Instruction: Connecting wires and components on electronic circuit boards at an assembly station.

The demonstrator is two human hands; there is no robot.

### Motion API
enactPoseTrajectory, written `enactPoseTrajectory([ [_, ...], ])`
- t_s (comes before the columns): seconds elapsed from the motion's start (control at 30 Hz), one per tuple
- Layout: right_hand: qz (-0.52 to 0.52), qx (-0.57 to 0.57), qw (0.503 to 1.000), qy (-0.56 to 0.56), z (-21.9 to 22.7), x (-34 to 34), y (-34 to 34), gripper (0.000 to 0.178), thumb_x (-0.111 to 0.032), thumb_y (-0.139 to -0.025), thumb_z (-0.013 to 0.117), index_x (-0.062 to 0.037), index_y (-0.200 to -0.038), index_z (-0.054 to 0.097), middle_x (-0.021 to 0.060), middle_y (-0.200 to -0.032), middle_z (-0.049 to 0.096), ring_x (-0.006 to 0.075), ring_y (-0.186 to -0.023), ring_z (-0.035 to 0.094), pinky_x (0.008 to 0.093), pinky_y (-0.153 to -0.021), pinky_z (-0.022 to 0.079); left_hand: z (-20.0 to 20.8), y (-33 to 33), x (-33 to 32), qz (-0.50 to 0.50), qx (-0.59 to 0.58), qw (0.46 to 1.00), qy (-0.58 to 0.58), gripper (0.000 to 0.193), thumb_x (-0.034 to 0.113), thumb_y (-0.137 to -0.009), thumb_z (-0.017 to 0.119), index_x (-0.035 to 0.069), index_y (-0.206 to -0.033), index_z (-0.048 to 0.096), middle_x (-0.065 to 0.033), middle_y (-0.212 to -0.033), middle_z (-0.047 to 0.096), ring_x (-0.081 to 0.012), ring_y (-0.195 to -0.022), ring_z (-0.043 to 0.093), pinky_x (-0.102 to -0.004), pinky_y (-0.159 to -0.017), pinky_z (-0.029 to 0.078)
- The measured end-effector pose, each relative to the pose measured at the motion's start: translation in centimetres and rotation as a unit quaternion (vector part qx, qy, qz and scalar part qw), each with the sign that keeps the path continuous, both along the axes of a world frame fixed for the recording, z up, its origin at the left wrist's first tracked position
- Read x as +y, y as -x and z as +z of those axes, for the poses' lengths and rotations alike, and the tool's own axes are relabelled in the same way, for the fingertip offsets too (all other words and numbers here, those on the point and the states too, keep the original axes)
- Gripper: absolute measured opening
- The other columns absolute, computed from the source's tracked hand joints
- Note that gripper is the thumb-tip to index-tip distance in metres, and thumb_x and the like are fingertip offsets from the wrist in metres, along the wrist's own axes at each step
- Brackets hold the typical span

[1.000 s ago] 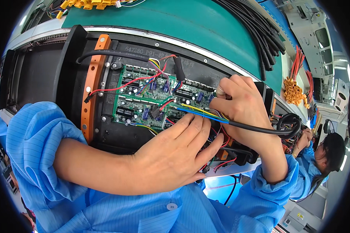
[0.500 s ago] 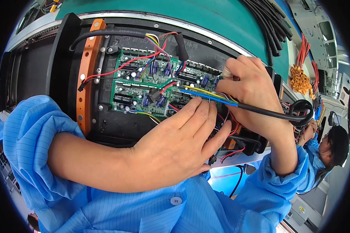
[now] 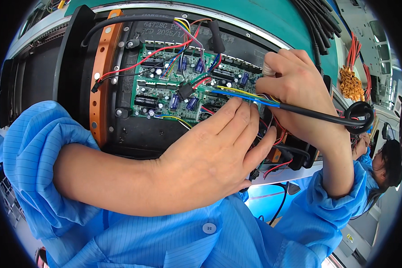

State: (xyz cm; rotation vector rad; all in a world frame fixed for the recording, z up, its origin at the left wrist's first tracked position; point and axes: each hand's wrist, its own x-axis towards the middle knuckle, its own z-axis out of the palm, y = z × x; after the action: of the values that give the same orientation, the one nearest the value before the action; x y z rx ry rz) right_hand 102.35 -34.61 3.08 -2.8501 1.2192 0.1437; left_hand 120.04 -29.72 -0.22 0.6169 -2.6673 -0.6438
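Green circuit boards [image 3: 169, 87], crowded with capacitors and coloured wires, lie in a black fixture [image 3: 140, 138]. My left hand [image 3: 219, 149] rests palm down over their near right part, fingers long and flat on loose wires and the board edge. Its thumb tip points below the fixture's near side. At the boards' right end, my right hand [image 3: 301, 96] has its fingers curled and pinched, with a pale band around one finger. Whatever lies between those fingertips is hidden. A black cable [image 3: 315, 114] with blue and yellow-green wires [image 3: 243, 93] runs beneath this hand's palm towards the boards.
An orange bar [image 3: 98, 91] crosses the fixture at left. A black sleeve [image 3: 216, 38] and a small black connector [image 3: 184, 91] sit on wires over the boards. Black tubes [image 3: 315, 27] lie on the green mat [image 3: 254, 15]. Another person [image 3: 386, 167] works at right.
The fixture and boards appear higher and slightly further right in the picture, along with both hands. My hands keep nearly the same place on the boards.
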Motion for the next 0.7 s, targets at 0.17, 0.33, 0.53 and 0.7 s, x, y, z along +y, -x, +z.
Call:
enactPoseTrajectory([
  [0.17, 0.002, 0.002, 1.000, 0.015, -0.03, 0.17, -0.18, 0.005, -0.003, -0.061, 0.059, -0.0061, -0.062, 0.054, 0.0045, -0.073, 0.040, 0.0203, -0.071, 0.042, 0.0303, -0.074, 0.036, 0.01, -0.06, -0.04, -0.005, 0.008, 1.000, 0.010, 0.057, 0.036, -0.078, 0.056, -0.007, -0.114, 0.048, -0.0258, -0.105, 0.052, -0.0346, -0.099, 0.048, -0.0417, -0.095, 0.031],
  [0.33, 0.004, -0.002, 1.000, 0.019, -0.02, 0.33, -0.14, 0.007, -0.002, -0.060, 0.060, -0.0060, -0.062, 0.054, 0.0046, -0.074, 0.040, 0.0203, -0.071, 0.042, 0.0310, -0.077, 0.036, -0.03, -0.03, 0.03, -0.005, 0.003, 1.000, 0.017, 0.056, 0.035, -0.078, 0.057, -0.007, -0.114, 0.048, -0.0262, -0.104, 0.052, -0.0346, -0.098, 0.048, -0.0417, -0.095, 0.031],
  [0.53, 0.003, -0.015, 1.000, 0.006, -0.11, 0.23, 0.14, 0.010, 0.000, -0.058, 0.061, -0.0057, -0.064, 0.055, 0.0047, -0.074, 0.040, 0.0206, -0.071, 0.042, 0.0321, -0.080, 0.036, 0.12, -0.08, 0.07, -0.005, -0.019, 1.000, 0.006, 0.060, 0.036, -0.075, 0.059, -0.001, -0.120, 0.045, -0.0256, -0.115, 0.046, -0.0362, -0.107, 0.046, -0.0432, -0.098, 0.032],
  [0.7, -0.015, -0.032, 0.999, 0.013, -0.35, 0.46, 0.21, 0.011, 0.001, -0.058, 0.062, -0.0055, -0.065, 0.056, 0.0048, -0.074, 0.040, 0.0209, -0.072, 0.042, 0.0324, -0.082, 0.036, 0.41, -0.23, 0.03, -0.009, -0.043, 0.999, 0.019, 0.061, 0.037, -0.075, 0.060, 0.001, -0.122, 0.044, -0.0254, -0.119, 0.045, -0.0368, -0.111, 0.045, -0.0436, -0.099, 0.033],
])
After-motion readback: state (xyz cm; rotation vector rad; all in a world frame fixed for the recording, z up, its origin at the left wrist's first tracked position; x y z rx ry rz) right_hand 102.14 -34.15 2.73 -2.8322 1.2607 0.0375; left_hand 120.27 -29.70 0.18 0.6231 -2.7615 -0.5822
